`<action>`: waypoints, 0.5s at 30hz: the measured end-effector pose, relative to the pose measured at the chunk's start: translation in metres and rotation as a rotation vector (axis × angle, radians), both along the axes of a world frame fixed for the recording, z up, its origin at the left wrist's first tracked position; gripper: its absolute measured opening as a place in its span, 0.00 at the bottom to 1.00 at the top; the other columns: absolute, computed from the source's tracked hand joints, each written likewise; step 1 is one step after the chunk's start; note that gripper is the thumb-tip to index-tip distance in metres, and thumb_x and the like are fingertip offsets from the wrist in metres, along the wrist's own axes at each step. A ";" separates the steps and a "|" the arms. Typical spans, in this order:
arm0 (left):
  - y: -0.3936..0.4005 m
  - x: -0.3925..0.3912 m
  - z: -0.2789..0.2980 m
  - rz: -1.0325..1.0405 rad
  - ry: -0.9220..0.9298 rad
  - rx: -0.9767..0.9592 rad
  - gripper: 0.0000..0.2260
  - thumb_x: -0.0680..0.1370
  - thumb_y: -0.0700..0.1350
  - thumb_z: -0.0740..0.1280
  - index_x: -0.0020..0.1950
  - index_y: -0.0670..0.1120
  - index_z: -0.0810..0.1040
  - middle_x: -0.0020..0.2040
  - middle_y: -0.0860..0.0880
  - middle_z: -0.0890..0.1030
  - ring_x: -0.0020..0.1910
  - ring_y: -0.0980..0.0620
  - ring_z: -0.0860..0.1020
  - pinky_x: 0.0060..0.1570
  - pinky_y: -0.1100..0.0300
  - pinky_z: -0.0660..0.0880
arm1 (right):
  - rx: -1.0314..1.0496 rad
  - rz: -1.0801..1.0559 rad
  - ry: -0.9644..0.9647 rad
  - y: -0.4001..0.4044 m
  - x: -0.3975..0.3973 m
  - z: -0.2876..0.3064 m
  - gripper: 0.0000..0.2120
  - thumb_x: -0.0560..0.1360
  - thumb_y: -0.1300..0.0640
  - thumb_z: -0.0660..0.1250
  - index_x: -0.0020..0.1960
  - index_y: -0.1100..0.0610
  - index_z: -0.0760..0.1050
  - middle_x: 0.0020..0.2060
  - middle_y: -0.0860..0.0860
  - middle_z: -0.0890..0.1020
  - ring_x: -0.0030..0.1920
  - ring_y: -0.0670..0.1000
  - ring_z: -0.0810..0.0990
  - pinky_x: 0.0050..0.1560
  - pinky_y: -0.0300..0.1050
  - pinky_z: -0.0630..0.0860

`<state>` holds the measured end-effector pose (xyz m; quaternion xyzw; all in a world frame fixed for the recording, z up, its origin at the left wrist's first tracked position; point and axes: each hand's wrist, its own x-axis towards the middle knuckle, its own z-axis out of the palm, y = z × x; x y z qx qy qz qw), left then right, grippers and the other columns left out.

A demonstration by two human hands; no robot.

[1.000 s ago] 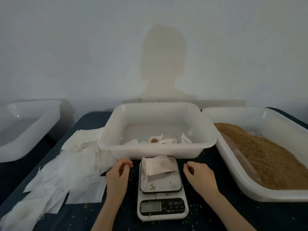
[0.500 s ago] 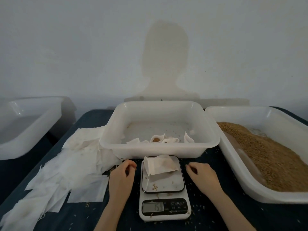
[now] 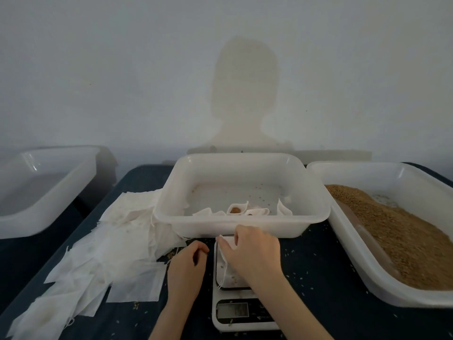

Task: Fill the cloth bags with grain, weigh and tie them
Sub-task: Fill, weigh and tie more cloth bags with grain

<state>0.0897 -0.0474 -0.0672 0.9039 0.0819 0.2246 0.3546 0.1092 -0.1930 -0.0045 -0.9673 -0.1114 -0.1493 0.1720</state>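
Reaching over the scale [image 3: 241, 288] at lower centre, our right hand [image 3: 255, 251] now grips the filled cloth bag [image 3: 226, 244] it flanked before; weighing looks done, tying next. Our left hand [image 3: 187, 266] rests loosely curled, holding nothing.

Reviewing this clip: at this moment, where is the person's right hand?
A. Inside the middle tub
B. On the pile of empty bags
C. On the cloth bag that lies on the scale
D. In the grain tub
C: the right hand lies over the scale platform, its fingers at the cloth bag there.
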 end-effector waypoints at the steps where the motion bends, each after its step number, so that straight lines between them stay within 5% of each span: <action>1: 0.001 0.000 0.000 -0.001 -0.004 -0.008 0.09 0.75 0.39 0.66 0.40 0.53 0.78 0.31 0.59 0.77 0.31 0.61 0.74 0.34 0.69 0.67 | -0.031 -0.031 0.030 0.005 0.002 0.000 0.20 0.75 0.35 0.57 0.39 0.50 0.71 0.30 0.44 0.72 0.30 0.44 0.71 0.30 0.39 0.67; 7: 0.000 0.000 -0.002 -0.037 -0.050 0.012 0.10 0.74 0.39 0.68 0.41 0.55 0.76 0.30 0.59 0.75 0.31 0.62 0.73 0.33 0.69 0.66 | 0.008 -0.082 0.106 -0.001 0.008 0.003 0.14 0.75 0.49 0.57 0.33 0.52 0.70 0.27 0.45 0.70 0.27 0.45 0.69 0.28 0.38 0.66; 10: -0.005 -0.006 0.003 -0.116 -0.144 -0.043 0.13 0.73 0.41 0.71 0.49 0.58 0.72 0.39 0.61 0.76 0.39 0.62 0.75 0.39 0.66 0.70 | 0.069 -0.010 0.136 -0.014 0.011 0.015 0.14 0.78 0.50 0.57 0.37 0.52 0.73 0.30 0.46 0.74 0.29 0.44 0.71 0.28 0.36 0.65; 15: -0.024 -0.012 0.028 -0.376 -0.079 -0.280 0.46 0.59 0.59 0.76 0.71 0.64 0.53 0.65 0.73 0.61 0.64 0.72 0.63 0.56 0.75 0.66 | 0.157 0.135 0.187 -0.028 0.010 0.044 0.17 0.80 0.49 0.57 0.33 0.49 0.69 0.29 0.46 0.73 0.31 0.45 0.72 0.34 0.38 0.70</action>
